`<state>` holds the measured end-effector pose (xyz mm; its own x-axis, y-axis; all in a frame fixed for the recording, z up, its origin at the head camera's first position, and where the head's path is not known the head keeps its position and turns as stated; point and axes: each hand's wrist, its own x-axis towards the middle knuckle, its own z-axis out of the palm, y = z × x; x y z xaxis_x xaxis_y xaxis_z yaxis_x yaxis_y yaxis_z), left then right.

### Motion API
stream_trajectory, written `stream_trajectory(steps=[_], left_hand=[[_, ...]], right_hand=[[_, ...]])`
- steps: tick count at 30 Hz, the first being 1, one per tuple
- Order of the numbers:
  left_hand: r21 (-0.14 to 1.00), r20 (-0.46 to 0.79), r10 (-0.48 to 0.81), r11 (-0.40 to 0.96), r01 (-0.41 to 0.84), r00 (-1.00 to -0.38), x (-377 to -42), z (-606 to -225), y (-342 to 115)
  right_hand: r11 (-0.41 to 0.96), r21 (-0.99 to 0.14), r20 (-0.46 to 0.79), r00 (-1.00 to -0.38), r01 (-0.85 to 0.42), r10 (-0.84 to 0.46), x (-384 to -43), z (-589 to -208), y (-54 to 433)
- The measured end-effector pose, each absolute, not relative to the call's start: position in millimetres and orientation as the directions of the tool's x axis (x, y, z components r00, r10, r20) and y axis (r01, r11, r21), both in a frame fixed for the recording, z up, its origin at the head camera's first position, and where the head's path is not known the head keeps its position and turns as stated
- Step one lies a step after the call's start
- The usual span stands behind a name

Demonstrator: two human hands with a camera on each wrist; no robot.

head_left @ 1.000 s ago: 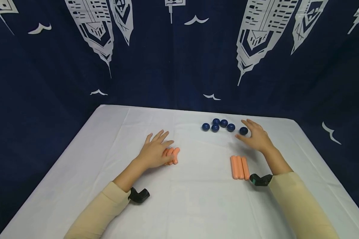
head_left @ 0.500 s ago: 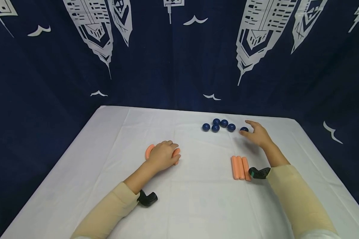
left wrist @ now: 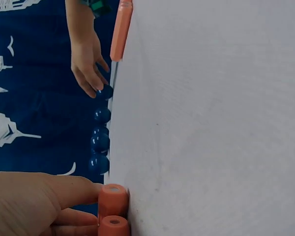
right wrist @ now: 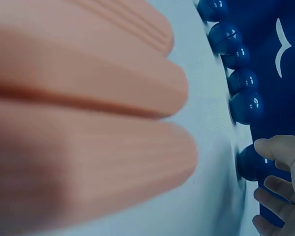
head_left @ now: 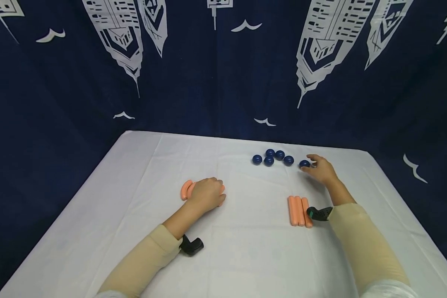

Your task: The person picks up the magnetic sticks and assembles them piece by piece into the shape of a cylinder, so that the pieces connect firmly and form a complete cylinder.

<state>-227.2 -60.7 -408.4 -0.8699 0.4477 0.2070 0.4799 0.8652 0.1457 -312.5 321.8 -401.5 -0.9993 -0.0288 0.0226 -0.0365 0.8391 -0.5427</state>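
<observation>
The blue ball (head_left: 304,163) is held between the thumb and bent fingers of the right hand (head_left: 323,170); how firmly cannot be told. The curved orange sticks (head_left: 185,190) are covered from above by the left hand (head_left: 206,193), whose fingers are curled round the pieces at their right end, though the fingertips are partly hidden.

For a steady hold, the right thumb and fingers would best be set opposite each other at the ball's widest part, since so smooth a thing could be rolled away by a push from 1 side. The curved sticks should probably be pressed evenly by the left fingers, so that none is tipped out of line. The straight orange sticks (head_left: 299,211), nearer the body than the right fingers, could be knocked by the black wrist camera (head_left: 320,213) if the forearm is lowered.

The ball is round, glossy and dark blue; 5 more blue balls (head_left: 269,161) are grouped to the left of the right fingers. Of the curved sticks, 2 are seen left of the left fingers, and more orange is glimpsed past them on the right. The 3 straight sticks are laid side by side on the white tablecloth (head_left: 246,256).
</observation>
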Motion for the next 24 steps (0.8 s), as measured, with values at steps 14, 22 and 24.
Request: stream_trajectory(steps=[14, 22, 24], left_hand=[[0.154, 0.175, 0.391, 0.896, 0.417, -0.904, -235, -413, -51], [0.105, 0.181, 0.384, 0.908, 0.406, -0.905, -238, -415, -48], [0.101, 0.182, 0.387, 0.907, 0.408, -0.904, -238, -416, -48]], right_hand=[[0.848, -0.528, -0.015, -0.999, 0.043, 0.041, -317, -410, 320], [0.855, -0.516, -0.016, -0.998, 0.055, 0.055, -318, -412, 317], [0.852, -0.520, -0.015, -0.998, 0.053, 0.053, -316, -412, 317]])
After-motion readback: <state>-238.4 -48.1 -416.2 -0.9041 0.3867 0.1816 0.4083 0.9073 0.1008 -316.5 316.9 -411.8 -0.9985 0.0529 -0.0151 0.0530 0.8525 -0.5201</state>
